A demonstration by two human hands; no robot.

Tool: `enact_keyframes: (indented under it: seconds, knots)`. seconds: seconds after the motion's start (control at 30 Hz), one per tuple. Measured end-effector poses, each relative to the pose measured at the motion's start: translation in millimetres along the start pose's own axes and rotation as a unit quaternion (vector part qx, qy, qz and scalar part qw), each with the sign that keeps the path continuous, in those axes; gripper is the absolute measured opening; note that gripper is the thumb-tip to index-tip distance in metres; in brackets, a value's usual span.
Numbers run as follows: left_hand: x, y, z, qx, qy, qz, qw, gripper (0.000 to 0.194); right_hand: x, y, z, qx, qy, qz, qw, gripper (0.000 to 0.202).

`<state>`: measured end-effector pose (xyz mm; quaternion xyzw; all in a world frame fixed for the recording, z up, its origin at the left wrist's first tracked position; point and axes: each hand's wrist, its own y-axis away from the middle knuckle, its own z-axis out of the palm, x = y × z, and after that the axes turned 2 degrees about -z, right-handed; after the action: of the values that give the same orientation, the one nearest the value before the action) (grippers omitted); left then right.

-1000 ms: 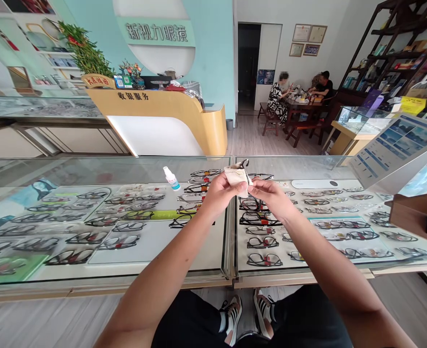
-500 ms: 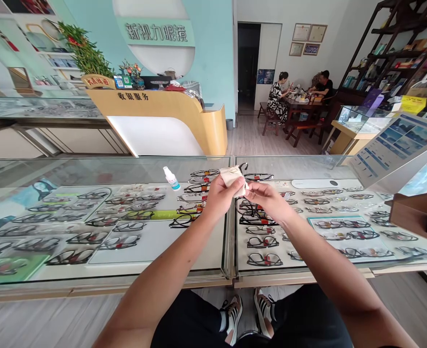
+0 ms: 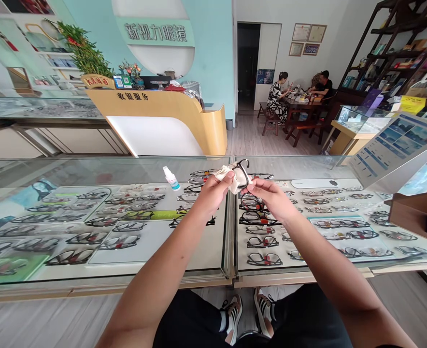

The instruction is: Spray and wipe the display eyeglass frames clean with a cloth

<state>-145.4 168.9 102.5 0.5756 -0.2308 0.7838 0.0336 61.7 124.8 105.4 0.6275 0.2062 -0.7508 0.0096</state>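
Above the glass counter, my left hand [image 3: 215, 190] is closed on a crumpled cream cloth [image 3: 223, 172], thumb on top. The cloth lies against a pair of dark-framed eyeglasses [image 3: 243, 175], behind one lens. My right hand [image 3: 267, 192] pinches the eyeglasses by the lower right part of the frame. One temple arm sticks up at the far side, and part of the frame is hidden by fingers and cloth. To the left of my hands a small white spray bottle [image 3: 171, 179] with a blue band stands on the counter.
The glass display counter [image 3: 202, 270] holds rows of eyeglasses [image 3: 264, 259]. A slanted printed board [image 3: 398, 150] and a brown box [image 3: 416, 212] stand at the right. Behind is a wooden cash desk [image 3: 163, 104]. Two people [image 3: 278, 99] sit at a table farther back.
My left hand has shifted left and slightly toward me, and the cloth has opened out. More of the eyeglasses' frame and lens now shows between my hands.
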Motion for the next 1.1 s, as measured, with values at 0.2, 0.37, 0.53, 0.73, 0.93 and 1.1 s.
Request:
enact_keyframes:
  seconds: [0.2,0.37,0.53,0.73,0.93,1.1]
  knots:
    - [8.2,1.2,-6.5,-0.067,-0.056,-0.002,0.996,0.052,-3.1,-1.5,-3.7,-0.018,-0.006,-0.007,1.0,0.047]
    - [-1.0,2.9,1.3,-0.024,-0.086,0.02,0.996,0.056,3.9,-3.9,-2.5,-0.009,-0.003,-0.009,1.0,0.053]
    - [-5.8,3.5,8.3,0.028,-0.085,0.028,0.996,0.059,5.4,-2.2,2.2,-0.018,0.017,-0.002,1.0,0.058]
    - [-9.0,6.7,12.8,0.088,-0.11,0.045,0.989,0.066,3.6,3.2,11.0,-0.06,0.02,0.003,0.998,0.058]
    - [-1.5,2.5,6.3,0.046,-0.041,0.014,0.998,0.068,-0.2,3.5,6.1,-0.041,0.023,0.005,0.999,0.056]
    - [9.1,-0.2,-2.2,-0.066,-0.02,-0.026,0.997,0.057,-4.8,0.5,-2.2,-0.032,0.009,0.003,0.999,0.052]
